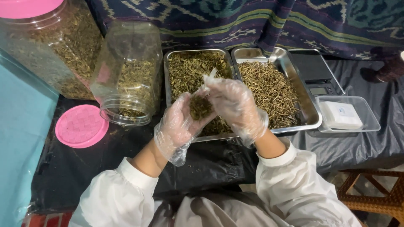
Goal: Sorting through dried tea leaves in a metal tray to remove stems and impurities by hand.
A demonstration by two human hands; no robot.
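Both hands wear clear plastic gloves and meet above the front edge of the left metal tray. My left hand is cupped palm up and holds a clump of dried green herb. My right hand curls over that clump from the right, its fingertips touching it. The left tray is filled with chopped dried green herb. A second metal tray beside it on the right holds dried brownish stalks.
An open clear plastic jar lies tilted to the left, part filled with herb, its pink lid on the black sheet. A big pink-lidded jar stands far left. A digital scale and a clear container sit at right.
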